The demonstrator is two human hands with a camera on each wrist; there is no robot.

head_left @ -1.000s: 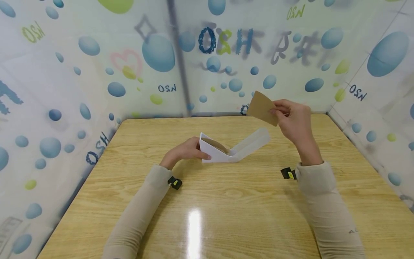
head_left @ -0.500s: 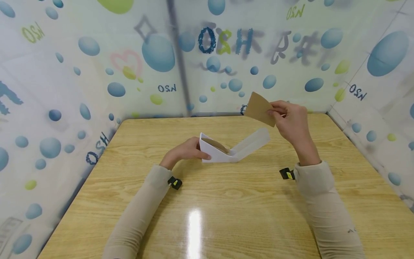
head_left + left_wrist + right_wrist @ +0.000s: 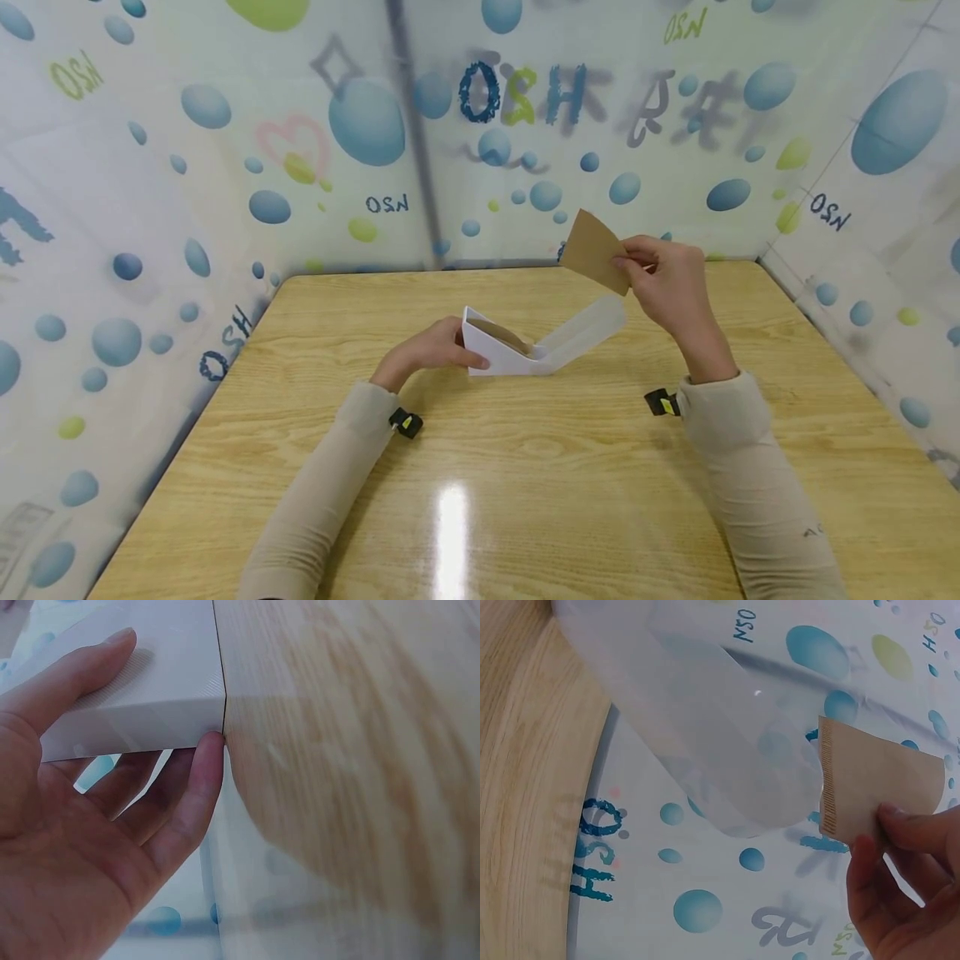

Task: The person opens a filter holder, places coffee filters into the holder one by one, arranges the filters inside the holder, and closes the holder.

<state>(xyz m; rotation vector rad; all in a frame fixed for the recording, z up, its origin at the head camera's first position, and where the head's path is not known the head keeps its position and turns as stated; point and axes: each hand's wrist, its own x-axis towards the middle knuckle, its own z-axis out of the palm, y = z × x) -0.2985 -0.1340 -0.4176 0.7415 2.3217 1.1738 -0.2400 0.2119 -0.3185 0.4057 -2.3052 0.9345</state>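
Note:
A white box [image 3: 504, 357] stands on the table, its translucent lid [image 3: 588, 329] swung out to the right. Inside it, brown paper filters [image 3: 498, 335] show along the slanted opening. My left hand [image 3: 438, 344] grips the box's left end, thumb on the near face and fingers round the end; the left wrist view shows the thumb [image 3: 105, 660] flat on the white side. Up and to the right, my right hand [image 3: 672, 279] pinches a brown paper coffee filter [image 3: 594, 252] by its right side. In the right wrist view the filter [image 3: 877, 780] has a crimped edge near the lid's tip.
The wood-grain table [image 3: 570, 500] has a glossy light streak near the front. A white sheet wall [image 3: 525, 150] with blue and green spots rises behind it and on both sides. Small black cameras [image 3: 406, 423] sit at both cuffs.
My right hand has drifted slightly left with the coffee filter, bringing it nearer to above the lid. The left hand and the box have stayed put.

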